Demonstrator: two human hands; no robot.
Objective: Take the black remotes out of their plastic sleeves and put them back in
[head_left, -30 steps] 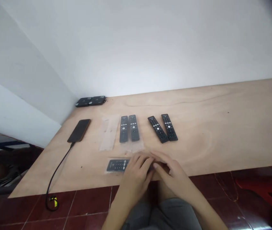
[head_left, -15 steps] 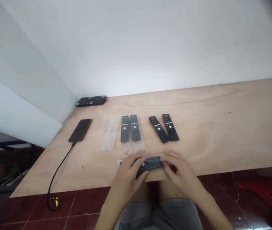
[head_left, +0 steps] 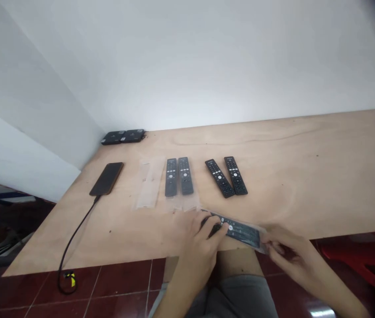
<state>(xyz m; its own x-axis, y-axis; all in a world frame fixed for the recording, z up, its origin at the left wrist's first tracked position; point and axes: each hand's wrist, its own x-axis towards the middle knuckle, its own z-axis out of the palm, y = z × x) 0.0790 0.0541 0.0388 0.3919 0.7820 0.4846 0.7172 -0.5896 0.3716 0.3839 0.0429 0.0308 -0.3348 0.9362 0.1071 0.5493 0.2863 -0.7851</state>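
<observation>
At the table's near edge, a black remote control [head_left: 245,235] lies slanted inside a clear plastic sleeve [head_left: 263,247]. My left hand [head_left: 204,238] is closed over its left part, fingers across the buttons. The sleeve's right end is pinched between the fingers of my right hand [head_left: 288,249]. Just beyond, one sleeved remote [head_left: 170,179] lies beside another sleeved remote [head_left: 185,176]. A flat plastic sleeve [head_left: 148,185] is left of them. To their right, a bare remote [head_left: 219,178] leans towards a second bare remote [head_left: 236,176], their lower ends close together.
A phone [head_left: 107,179] with a black cable [head_left: 75,240] hanging off the table's edge lies at the left. Two black boxes [head_left: 123,136] sit at the back left corner by the wall [head_left: 207,66]. A red plastic object [head_left: 353,260] stands below the table at right.
The remote in my hands has moved right and tilted, its right end now nearer me. My right hand has moved right and down to the sleeve's end; my left hand has also shifted right.
</observation>
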